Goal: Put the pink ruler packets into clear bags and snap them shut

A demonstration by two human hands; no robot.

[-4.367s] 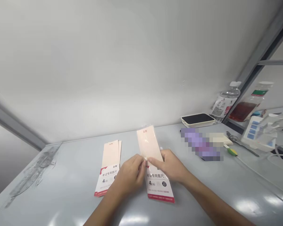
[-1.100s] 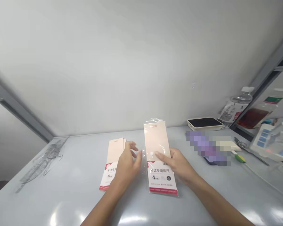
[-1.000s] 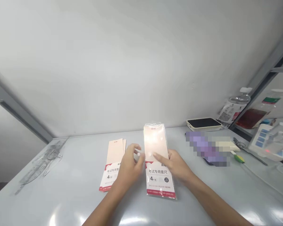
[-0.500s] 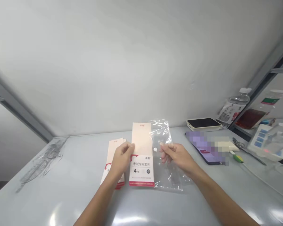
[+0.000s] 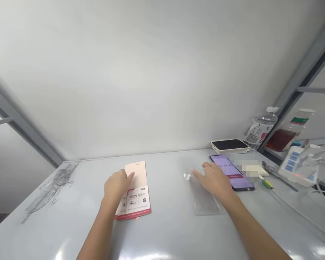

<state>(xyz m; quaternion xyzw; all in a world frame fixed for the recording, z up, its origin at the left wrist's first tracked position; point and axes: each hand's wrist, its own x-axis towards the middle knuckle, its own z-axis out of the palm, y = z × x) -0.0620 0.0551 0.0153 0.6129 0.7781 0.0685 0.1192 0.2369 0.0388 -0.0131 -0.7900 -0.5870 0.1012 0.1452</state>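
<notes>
- Left hand (image 5: 116, 185) lies over the overlapping pale-pink and white paper card sleeves (image 5: 138, 198), fingers curled, thumb extended; whether it grips them is unclear.
- Right hand (image 5: 215, 179) is open, fingers loosely spread above the flat, transparent plastic pouches (image 5: 207, 206); contact with them cannot be told.
- Between the hands, nearer the right, sit small round white pieces (image 5: 187, 176).
- Under both hands, the smooth grey tabletop (image 5: 168, 231) carries glossy highlights and, beyond the left hand, a dark sketch-like drawing (image 5: 52, 187).
- Ahead stands a plain off-white wall (image 5: 151, 79), with grey metal posts (image 5: 29, 133) at either side.
- Just right of the right hand is a flat rectangular phone with a lit purple screen (image 5: 233, 173); behind it, a cream-edged device with a black face (image 5: 230, 145).
- Farther right: a clear plastic bottle with a white cap (image 5: 262, 128) and a white plastic power strip (image 5: 298, 166).
</notes>
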